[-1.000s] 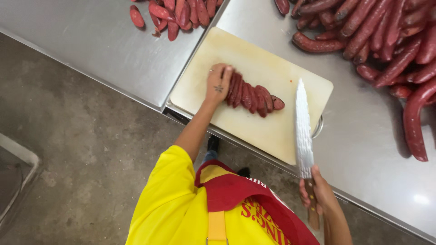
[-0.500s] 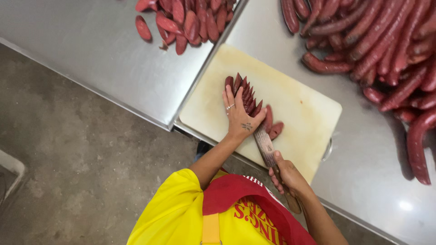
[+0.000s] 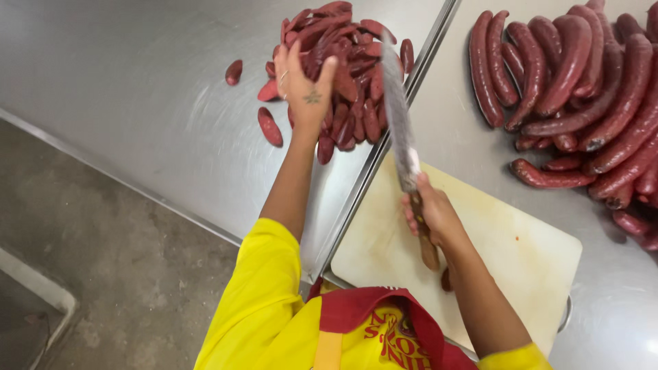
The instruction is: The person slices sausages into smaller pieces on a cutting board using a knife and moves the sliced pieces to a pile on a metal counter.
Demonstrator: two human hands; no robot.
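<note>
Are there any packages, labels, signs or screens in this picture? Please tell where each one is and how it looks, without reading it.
No packages, signs or screens show.
Printed lettering on the red apron: bottom centre, on the person's chest over the yellow shirt; curved yellow-orange letters on red cloth, partly cut off by the frame edge.

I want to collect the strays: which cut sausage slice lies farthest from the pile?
The lone slice on the steel table, left of the pile of slices; the other loose slices lie at the pile's edge.
</note>
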